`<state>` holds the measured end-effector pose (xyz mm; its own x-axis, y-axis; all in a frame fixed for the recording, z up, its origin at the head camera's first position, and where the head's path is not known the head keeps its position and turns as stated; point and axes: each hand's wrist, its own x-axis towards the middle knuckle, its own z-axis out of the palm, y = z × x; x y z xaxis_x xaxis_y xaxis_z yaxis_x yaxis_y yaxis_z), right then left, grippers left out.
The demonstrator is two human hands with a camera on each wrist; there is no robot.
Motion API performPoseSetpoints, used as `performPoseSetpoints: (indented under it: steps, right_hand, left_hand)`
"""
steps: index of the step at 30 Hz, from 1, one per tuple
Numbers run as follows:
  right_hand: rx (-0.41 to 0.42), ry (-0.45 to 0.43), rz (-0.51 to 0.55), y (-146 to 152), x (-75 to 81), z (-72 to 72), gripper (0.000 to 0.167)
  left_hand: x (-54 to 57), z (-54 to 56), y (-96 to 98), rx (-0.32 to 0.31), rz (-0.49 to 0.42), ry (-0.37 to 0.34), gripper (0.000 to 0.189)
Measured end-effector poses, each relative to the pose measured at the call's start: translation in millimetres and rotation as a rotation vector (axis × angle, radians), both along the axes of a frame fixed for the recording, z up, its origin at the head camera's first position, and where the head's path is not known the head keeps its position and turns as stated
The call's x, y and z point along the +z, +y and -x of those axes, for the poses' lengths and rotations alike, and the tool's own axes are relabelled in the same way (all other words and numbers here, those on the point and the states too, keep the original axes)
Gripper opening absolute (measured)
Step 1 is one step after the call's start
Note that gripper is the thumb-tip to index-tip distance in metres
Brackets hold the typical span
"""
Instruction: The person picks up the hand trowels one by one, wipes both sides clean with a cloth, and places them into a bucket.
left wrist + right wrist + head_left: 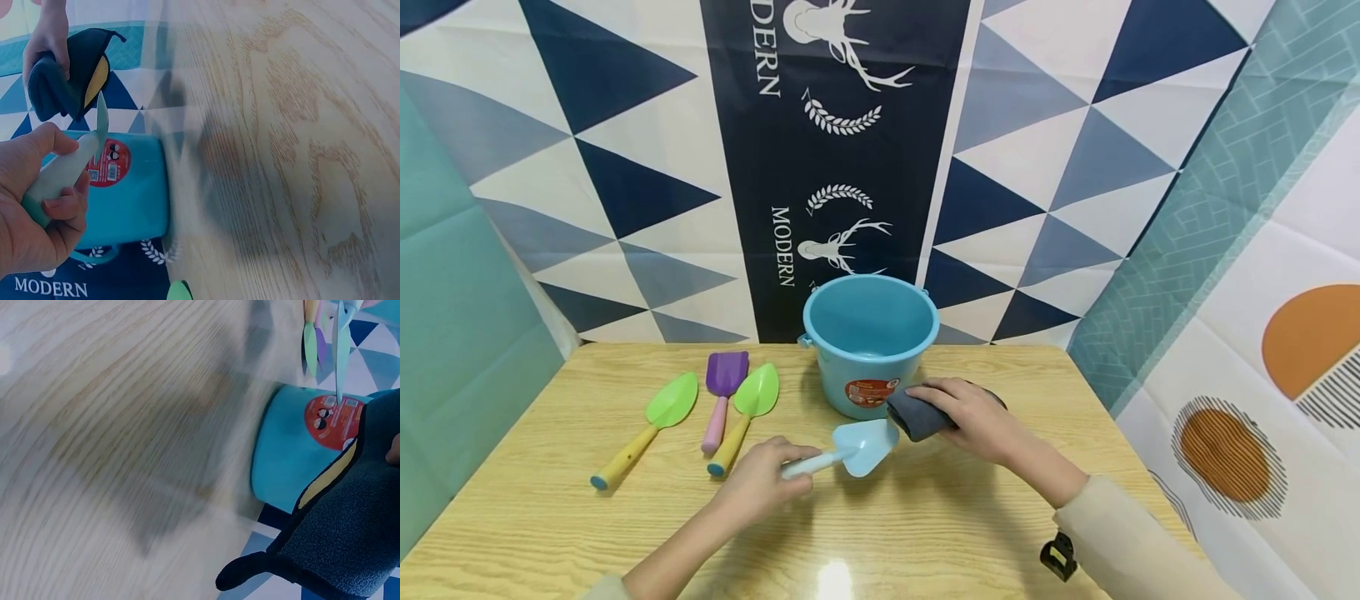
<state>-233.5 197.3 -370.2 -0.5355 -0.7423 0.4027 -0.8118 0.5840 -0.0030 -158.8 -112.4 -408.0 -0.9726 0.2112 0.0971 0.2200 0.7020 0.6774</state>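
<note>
My left hand (pixel 767 482) grips the pale handle of a light-blue toy shovel (pixel 867 447), its blade pointing right above the table. In the left wrist view the fingers curl round that handle (pixel 62 172). My right hand (pixel 962 412) holds a folded dark grey-blue cloth (pixel 917 417) just right of the blade. A yellow patch and a loop at one corner of the cloth (pixel 337 531) show in the right wrist view. Behind both hands stands a blue bucket (pixel 868 375) with a red label.
Left on the wooden table (pixel 535 517) lie two green shovels with yellow handles, one farther left (pixel 651 425) and one nearer (pixel 748 412). A purple shovel (pixel 726 375) with a pink handle lies between them. A patterned wall covering (pixel 662 183) rises behind the table.
</note>
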Motion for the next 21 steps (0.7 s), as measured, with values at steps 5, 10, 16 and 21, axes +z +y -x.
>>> performPoseSetpoints:
  steps: [5,10,16,21]
  right_hand:
    - [0.032,0.013,0.018,-7,1.1,-1.1,0.062]
    - [0.051,0.016,0.023,-16,0.8,-4.6,0.062]
    - [0.098,0.06,0.03,-26,-0.7,-9.1,0.064]
    - [0.106,0.069,0.027,-33,-1.7,-11.5,0.061]
  left_hand:
    - [1.4,-0.3,1.4,-0.006,0.004,0.005,0.035]
    - [3.7,-0.3,3.9,-0.023,0.015,0.017,0.035]
    - [6.6,-0.4,7.0,-0.033,0.026,0.037,0.035]
    - [7.3,-1.3,9.1,-0.059,0.04,0.069,0.035]
